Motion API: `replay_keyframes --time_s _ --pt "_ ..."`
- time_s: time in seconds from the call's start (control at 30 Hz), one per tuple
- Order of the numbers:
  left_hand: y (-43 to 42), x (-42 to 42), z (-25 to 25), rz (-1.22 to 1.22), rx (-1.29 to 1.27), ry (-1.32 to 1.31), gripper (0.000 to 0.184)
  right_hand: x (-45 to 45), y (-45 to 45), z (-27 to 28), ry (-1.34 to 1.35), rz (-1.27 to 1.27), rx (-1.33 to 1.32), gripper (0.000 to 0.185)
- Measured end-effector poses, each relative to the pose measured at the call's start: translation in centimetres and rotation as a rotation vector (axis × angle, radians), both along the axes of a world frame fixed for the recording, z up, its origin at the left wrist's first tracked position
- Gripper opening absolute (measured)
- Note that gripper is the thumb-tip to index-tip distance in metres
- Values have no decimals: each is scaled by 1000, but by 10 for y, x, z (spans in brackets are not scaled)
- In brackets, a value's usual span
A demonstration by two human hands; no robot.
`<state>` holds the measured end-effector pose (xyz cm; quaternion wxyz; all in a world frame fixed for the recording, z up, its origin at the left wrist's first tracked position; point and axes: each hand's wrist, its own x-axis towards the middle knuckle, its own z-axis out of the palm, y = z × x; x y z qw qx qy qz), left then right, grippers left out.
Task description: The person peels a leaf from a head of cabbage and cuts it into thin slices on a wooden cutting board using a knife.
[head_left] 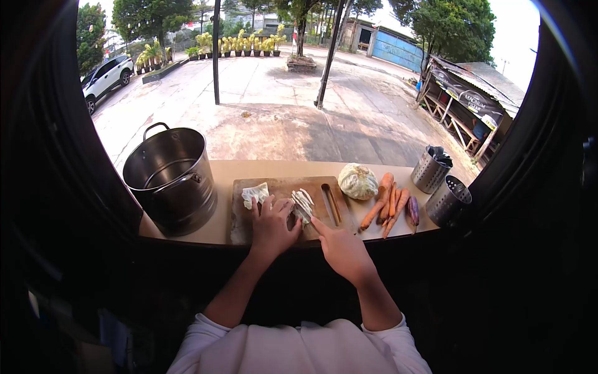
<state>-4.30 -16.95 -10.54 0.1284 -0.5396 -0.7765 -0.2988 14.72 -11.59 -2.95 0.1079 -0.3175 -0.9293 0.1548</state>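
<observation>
My left hand [274,225] presses down on a pale piece of cabbage [283,206] on the cutting board [243,229], its fingers bent over the piece and mostly hiding it. In my right hand [344,248] is a knife [303,214], with its blade at the cut cabbage beside my left fingers. Thin white cabbage strips [303,198] lie around the blade. Another whitish cabbage piece [255,194] rests just beyond my left fingertips. A long, narrow, brown slot-like shape [332,204] marks the board's right side.
A large metal pot [202,190] stands at the left. Right of the board are a cabbage head [357,181], several carrots [381,202] and a purple eggplant-like vegetable [413,212]. Two perforated metal holders, one [430,176] behind the other [443,209], stand at the counter's right end.
</observation>
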Motion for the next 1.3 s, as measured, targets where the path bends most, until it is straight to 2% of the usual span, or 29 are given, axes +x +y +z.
replay_keyframes --time_s 0.53,0.93,1.3 --pt "-1 2 2 0 17 3 49 5 -11 -16 4 -78 -2 50" --pt "-1 -1 -1 -19 36 -24 51 0 4 -16 -5 -8 24 51" --pt "-2 1 4 5 6 -31 52 -3 -2 -25 1 -44 52 53"
